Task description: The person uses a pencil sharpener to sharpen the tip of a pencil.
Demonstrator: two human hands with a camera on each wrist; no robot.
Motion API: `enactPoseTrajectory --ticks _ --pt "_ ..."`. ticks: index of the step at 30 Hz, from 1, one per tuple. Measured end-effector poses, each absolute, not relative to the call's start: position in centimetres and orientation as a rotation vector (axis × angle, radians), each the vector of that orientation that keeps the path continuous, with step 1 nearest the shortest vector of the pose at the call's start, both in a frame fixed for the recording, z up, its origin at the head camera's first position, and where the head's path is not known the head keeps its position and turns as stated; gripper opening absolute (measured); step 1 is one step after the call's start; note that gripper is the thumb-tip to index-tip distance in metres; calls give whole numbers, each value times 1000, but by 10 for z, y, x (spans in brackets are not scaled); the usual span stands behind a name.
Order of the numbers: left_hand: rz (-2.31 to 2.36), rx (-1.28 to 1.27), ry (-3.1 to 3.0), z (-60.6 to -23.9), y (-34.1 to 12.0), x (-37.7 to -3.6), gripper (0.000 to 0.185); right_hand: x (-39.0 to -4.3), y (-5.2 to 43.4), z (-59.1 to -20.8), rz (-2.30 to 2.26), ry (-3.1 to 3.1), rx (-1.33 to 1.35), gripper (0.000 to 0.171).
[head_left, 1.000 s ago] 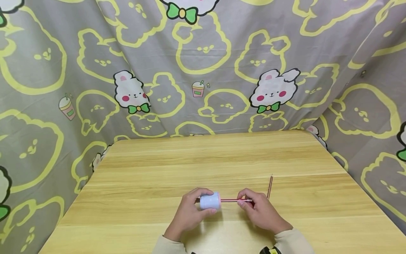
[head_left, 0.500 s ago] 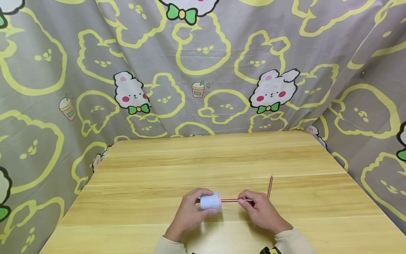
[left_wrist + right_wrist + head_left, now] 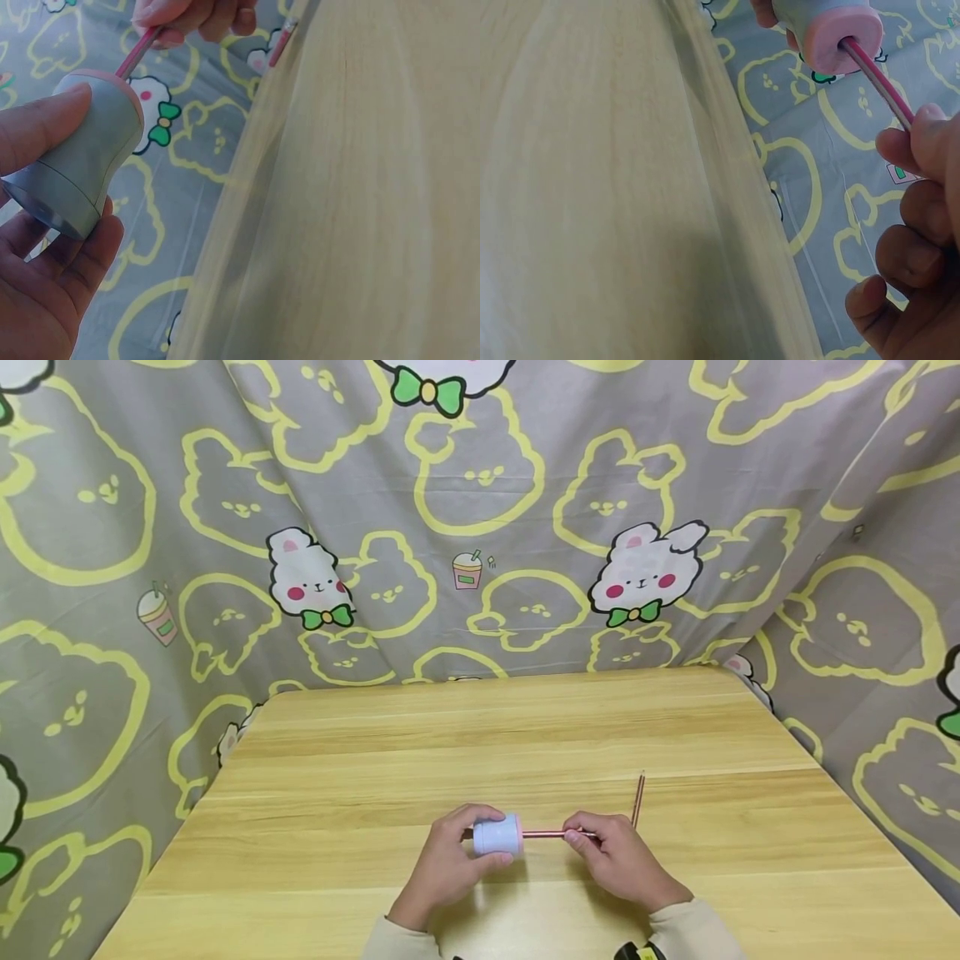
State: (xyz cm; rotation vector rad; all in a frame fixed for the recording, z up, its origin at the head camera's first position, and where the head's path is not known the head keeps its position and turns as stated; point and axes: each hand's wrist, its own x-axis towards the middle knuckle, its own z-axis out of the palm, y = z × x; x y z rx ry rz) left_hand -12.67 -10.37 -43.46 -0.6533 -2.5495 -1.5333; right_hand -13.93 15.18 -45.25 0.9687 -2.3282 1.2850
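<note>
My left hand (image 3: 448, 860) grips a pale blue pencil sharpener (image 3: 497, 836) with a pink end, held on its side just above the wooden table (image 3: 360, 777). In the left wrist view the sharpener (image 3: 82, 150) sits between my thumb and fingers. A pink pencil (image 3: 546, 833) is stuck into the sharpener's pink face (image 3: 845, 37). My right hand (image 3: 611, 852) pinches the pencil's free end with thumb and fingers. In the right wrist view the pencil (image 3: 877, 79) runs from the hole to my fingertips (image 3: 930, 135).
A second pencil (image 3: 638, 800) lies on the table just behind my right hand, pointing away from me. A grey cloth with yellow bear outlines and white rabbits (image 3: 480, 527) hangs behind and around the table. Sleeve cuffs (image 3: 693, 931) show at the near edge.
Almost nothing differs. My right hand's fingers shifted slightly on the pencil; the sharpener and the second pencil stay in place.
</note>
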Motion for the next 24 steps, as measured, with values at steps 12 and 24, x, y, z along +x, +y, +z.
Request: enactPoseTrajectory --ticks 12,24 --pt "-1525 -657 -2561 -433 -105 -126 41 -138 153 -454 1289 -2402 921 22" --pt "-1521 -661 -2544 -433 -105 -126 42 -138 152 -454 1372 -2376 940 15"
